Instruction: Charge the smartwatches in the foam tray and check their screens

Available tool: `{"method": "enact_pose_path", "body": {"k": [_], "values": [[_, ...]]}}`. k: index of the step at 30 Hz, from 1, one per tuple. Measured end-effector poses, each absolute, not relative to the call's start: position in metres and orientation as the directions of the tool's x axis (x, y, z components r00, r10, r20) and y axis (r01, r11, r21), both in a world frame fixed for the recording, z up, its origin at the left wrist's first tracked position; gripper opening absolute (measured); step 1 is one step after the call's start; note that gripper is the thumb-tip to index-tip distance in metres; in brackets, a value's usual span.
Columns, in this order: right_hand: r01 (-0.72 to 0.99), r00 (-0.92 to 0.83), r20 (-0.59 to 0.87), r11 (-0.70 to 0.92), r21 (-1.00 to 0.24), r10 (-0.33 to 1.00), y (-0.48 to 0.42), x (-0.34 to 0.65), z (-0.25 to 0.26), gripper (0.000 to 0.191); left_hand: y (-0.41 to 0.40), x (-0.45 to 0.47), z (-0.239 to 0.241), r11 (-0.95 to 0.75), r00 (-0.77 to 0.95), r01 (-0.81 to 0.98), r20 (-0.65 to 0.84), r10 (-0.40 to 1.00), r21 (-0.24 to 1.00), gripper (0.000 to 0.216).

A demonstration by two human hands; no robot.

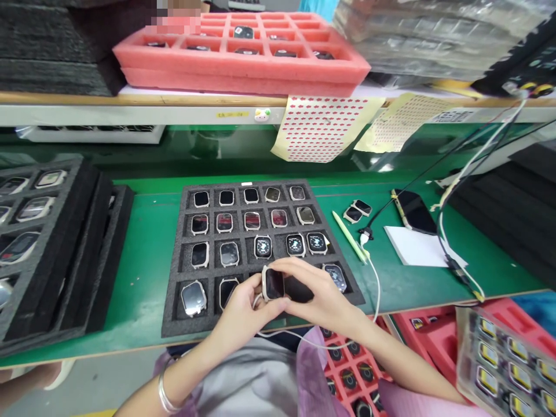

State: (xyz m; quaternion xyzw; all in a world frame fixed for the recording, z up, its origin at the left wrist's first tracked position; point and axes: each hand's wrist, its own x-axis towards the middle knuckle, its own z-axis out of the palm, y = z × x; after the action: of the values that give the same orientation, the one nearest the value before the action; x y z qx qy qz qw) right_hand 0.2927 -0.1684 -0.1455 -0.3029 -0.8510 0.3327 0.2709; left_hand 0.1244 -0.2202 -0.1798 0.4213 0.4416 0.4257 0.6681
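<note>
Hold the watch (273,284) by its edges, left hand (243,307) and right hand (320,296) both closed on it, low above the foam tray (172,315).

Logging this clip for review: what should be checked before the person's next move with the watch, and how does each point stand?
1. Two-handed grip on watch: ok, left hand and right hand hold it.
2. Watch held over tray: ok.
3. Screen lit: not ok, dark.
4. Cable plugged into watch: cannot tell, hands hide its end.
5. Free place in tray under the hands: cannot tell, covered.
</note>
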Motion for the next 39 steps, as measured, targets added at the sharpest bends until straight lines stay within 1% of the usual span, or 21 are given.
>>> {"method": "enact_pose_path", "body": {"k": [2, 4, 8, 10, 13, 14, 16, 18, 21, 23, 25, 27, 29, 31, 33, 35, 36, 39], "values": [[0.319, -0.649, 0.247, 0.552, -0.771, 0.72, -0.167, 0.295, -0.146, 0.036, -0.22, 0.124, -0.181, 0.303, 0.279, -0.182, -0.246, 0.928, 0.935, 0.045], [0.325, -0.648, 0.263, 0.572, -0.753, 0.715, -0.166, 0.298, -0.145, 0.037, -0.22, 0.123, -0.18, 0.317, 0.289, -0.17, -0.26, 0.921, 0.933, 0.045], [0.454, -0.64, 0.336, 0.693, -0.56, 0.691, -0.166, 0.3, -0.143, 0.051, -0.22, 0.122, -0.176, 0.323, 0.296, -0.18, -0.262, 0.919, 0.929, 0.043], [0.533, -0.636, 0.313, 0.695, -0.482, 0.705, -0.168, 0.299, -0.142, 0.048, -0.221, 0.123, -0.175, 0.316, 0.282, -0.202, -0.254, 0.925, 0.927, 0.04], [0.645, -0.623, 0.205, 0.644, -0.411, 0.755, -0.171, 0.294, -0.143, 0.035, -0.222, 0.123, -0.174, 0.316, 0.269, -0.212, -0.256, 0.929, 0.925, 0.035], [0.67, -0.614, 0.178, 0.628, -0.397, 0.769, -0.173, 0.293, -0.144, 0.033, -0.222, 0.123, -0.174, 0.317, 0.271, -0.214, -0.255, 0.928, 0.924, 0.035], [0.683, -0.606, 0.166, 0.615, -0.394, 0.778, -0.176, 0.29, -0.145, 0.035, -0.222, 0.123, -0.173, 0.31, 0.271, -0.221, -0.247, 0.93, 0.925, 0.037], [0.668, -0.602, 0.196, 0.623, -0.408, 0.774, -0.18, 0.288, -0.144, 0.041, -0.222, 0.122, -0.174, 0.288, 0.269, -0.236, -0.222, 0.937, 0.928, 0.041], [0.611, -0.612, 0.231, 0.638, -0.469, 0.756, -0.186, 0.289, -0.139, 0.043, -0.223, 0.121, -0.178, 0.274, 0.273, -0.257, -0.202, 0.941, 0.927, 0.047], [0.551, -0.658, 0.186, 0.635, -0.542, 0.73, -0.189, 0.294, -0.131, 0.038, -0.224, 0.121, -0.18, 0.304, 0.259, -0.258, -0.237, 0.936, 0.917, 0.044], [0.513, -0.718, 0.115, 0.634, -0.579, 0.687, -0.188, 0.3, -0.12, 0.034, -0.224, 0.12, -0.18, 0.324, 0.229, -0.249, -0.27, 0.935, 0.913, 0.036], [0.511, -0.77, 0.065, 0.674, -0.533, 0.635, -0.186, 0.307, -0.109, 0.042, -0.223, 0.12, -0.179, 0.297, 0.221, -0.239, -0.246, 0.944, 0.924, 0.03], [0.489, -0.825, 0.043, 0.75, -0.445, 0.563, -0.184, 0.31, -0.101, 0.052, -0.222, 0.12, -0.177, 0.249, 0.246, -0.23, -0.192, 0.95, 0.941, 0.028], [0.434, -0.878, 0.027, 0.82, -0.372, 0.477, -0.184, 0.308, -0.099, 0.048, -0.221, 0.119, -0.176, 0.214, 0.28, -0.229, -0.146, 0.949, 0.95, 0.027], [0.397, -0.901, 0.04, 0.859, -0.323, 0.432, -0.184, 0.303, -0.102, 0.04, -0.221, 0.119, -0.177, 0.218, 0.305, -0.231, -0.142, 0.942, 0.948, 0.024], [0.408, -0.891, 0.074, 0.862, -0.301, 0.447, -0.184, 0.3, -0.107, 0.038, -0.222, 0.118, -0.177, 0.257, 0.338, -0.249, -0.165, 0.927, 0.934, 0.029], [0.425, -0.876, 0.098, 0.852, -0.308, 0.472, -0.183, 0.299, -0.11, 0.039, -0.222, 0.118, -0.177, 0.273, 0.356, -0.271, -0.167, 0.92, 0.923, 0.035], [0.451, -0.809, 0.183, 0.79, -0.416, 0.558, -0.179, 0.3, -0.118, 0.048, -0.223, 0.117, -0.176, 0.254, 0.375, -0.365, -0.108, 0.921, 0.896, 0.054]]}}
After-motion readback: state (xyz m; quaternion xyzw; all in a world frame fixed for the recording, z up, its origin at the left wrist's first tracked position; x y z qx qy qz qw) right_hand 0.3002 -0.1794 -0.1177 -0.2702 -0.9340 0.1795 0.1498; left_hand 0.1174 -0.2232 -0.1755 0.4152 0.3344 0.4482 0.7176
